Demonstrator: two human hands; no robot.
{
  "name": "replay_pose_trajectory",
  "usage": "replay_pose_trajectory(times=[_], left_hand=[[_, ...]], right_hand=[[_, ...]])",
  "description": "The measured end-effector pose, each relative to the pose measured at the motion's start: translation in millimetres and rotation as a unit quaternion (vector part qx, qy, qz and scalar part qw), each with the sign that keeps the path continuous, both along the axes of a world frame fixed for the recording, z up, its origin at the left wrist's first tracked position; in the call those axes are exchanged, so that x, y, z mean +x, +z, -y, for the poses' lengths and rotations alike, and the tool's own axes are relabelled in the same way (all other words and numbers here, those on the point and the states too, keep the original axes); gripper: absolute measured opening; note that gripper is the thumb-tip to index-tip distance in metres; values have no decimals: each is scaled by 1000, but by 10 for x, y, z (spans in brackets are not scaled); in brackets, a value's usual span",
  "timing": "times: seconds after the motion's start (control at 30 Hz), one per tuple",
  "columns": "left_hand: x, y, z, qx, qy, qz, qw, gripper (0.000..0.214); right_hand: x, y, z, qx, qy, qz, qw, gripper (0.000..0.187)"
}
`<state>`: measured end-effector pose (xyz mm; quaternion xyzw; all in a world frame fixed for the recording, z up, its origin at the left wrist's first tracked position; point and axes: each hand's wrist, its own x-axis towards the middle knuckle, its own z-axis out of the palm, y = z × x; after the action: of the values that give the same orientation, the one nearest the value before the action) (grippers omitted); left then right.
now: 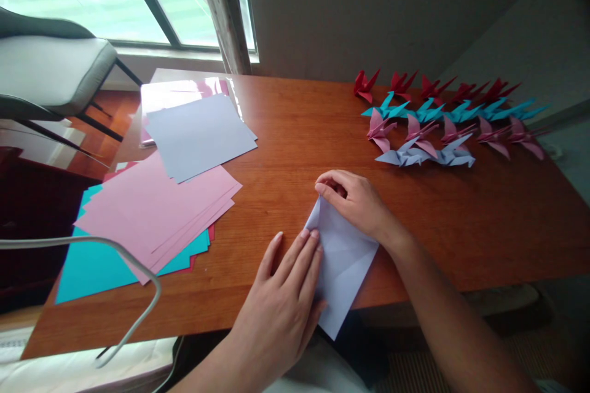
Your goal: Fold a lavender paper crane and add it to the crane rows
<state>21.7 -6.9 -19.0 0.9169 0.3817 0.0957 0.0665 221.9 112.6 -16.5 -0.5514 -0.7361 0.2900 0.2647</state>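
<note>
Left hand (281, 301), fingers together, is pressing the paper (343, 264) flat at its left edge; right hand (357, 202) is pinching its far corner, diagonal pointing away.

The folded sheet (343, 258) overhangs the near edge of the table (295, 135), left hand (281, 301) flat on its left side, right hand (354, 199) pinching its far tip — loose paper stacks (157, 215) lie left, 4 rows of paper cranes (442, 116) behind right.
</note>
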Motion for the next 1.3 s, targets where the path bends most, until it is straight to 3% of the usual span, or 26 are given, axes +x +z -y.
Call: replay_pose_trajectory(times=[0.13,0.4,0.73,1.0,1.3], left_hand=[[1,-2,-2,0,0,-2,1000,56],[7,-1,0,3,4,-3,1000,57],[1,-25,15,-2,4,0,1000,59],[6,-77,51,-22,14,14,1000,61],[5,-54,34,-22,6,10,1000,59]], right_hand=[[15,30,29,-8,6,-18,1000,18],[-103,112,193,11,42,173,984,55],[-156,145,186,7,41,212,976,59],[-123,126,11,-17,26,153,988,26],[-66,32,-217,-12,-13,99,995,5]])
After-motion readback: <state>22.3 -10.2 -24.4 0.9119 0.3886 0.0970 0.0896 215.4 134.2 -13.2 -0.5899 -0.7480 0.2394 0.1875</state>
